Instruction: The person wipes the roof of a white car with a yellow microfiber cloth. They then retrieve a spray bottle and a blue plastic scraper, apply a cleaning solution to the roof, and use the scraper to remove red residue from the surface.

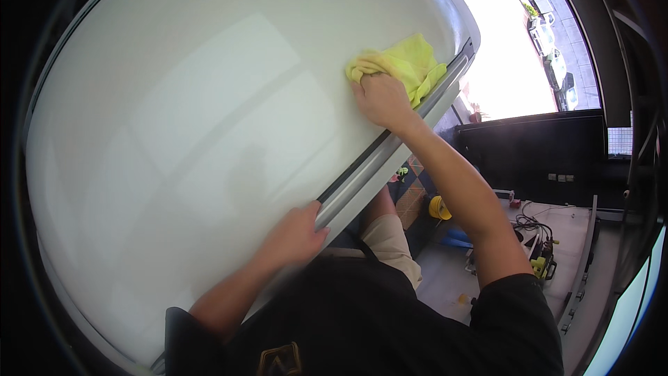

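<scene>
A broad, glossy white car roof (202, 139) fills the left and middle of the view, with soft light reflected in it. Along its near right edge runs a silver roof rail (376, 174). My right hand (383, 101) is closed on a crumpled yellow-green cloth (410, 66) and presses it against the roof close to the rail's far end. Lower down, my left hand (299, 233) grips the same rail, its fingers bent over the edge. The palm side of each hand is hidden.
To the lower right, a pale surface (563, 230) bears coiled black cables (532, 223) and a yellow-green tool (541, 267). A round yellow object (438, 207) lies low behind my right arm. Outside the bright opening stand parked cars (553, 66). A dark wall (539, 153) is at right.
</scene>
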### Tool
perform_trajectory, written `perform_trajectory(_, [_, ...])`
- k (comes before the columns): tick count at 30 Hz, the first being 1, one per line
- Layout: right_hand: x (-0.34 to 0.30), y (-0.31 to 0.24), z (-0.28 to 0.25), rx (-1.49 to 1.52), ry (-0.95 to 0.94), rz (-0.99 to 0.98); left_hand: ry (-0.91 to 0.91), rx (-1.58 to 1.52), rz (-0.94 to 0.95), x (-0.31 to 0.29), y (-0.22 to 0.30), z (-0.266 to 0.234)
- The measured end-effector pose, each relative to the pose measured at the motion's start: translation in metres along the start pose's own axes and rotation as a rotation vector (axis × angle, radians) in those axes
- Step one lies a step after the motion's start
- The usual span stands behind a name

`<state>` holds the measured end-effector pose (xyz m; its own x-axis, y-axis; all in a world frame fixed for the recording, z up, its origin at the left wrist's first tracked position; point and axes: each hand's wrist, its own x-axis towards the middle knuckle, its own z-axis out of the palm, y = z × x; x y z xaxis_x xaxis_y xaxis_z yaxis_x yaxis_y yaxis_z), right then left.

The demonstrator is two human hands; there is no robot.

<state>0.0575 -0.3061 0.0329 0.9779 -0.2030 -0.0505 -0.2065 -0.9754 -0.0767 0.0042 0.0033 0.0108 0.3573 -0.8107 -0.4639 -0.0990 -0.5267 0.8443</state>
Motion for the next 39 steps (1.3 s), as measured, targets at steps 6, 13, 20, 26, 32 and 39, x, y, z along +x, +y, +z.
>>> perform_trajectory(6, [0.021, 0.034, -0.032, 0.805, 0.32, 0.431, 0.006, -0.017, 0.067, 0.003, -0.008, 0.004])
perform_trajectory(13, [-0.063, 0.104, -0.058, 1.901, 0.53, 0.422, 0.013, 0.013, 0.06, 0.001, -0.007, 0.003])
perform_trajectory(20, [-0.128, 0.152, -0.149, 1.939, 0.618, 0.247, -0.024, -0.006, 0.042, 0.006, -0.01, 0.007])
perform_trajectory(26, [-0.179, 0.153, -0.222, 1.789, 0.597, 0.154, -0.027, -0.065, 0.024, 0.005, -0.007, 0.008])
perform_trajectory(32, [-0.205, 0.137, -0.209, 1.465, 0.691, 0.345, -0.072, -0.122, -0.031, -0.001, 0.008, 0.001])
perform_trajectory(39, [-0.189, 0.13, -0.148, 1.719, 0.572, 0.495, -0.089, -0.132, -0.106, -0.006, 0.011, -0.003])
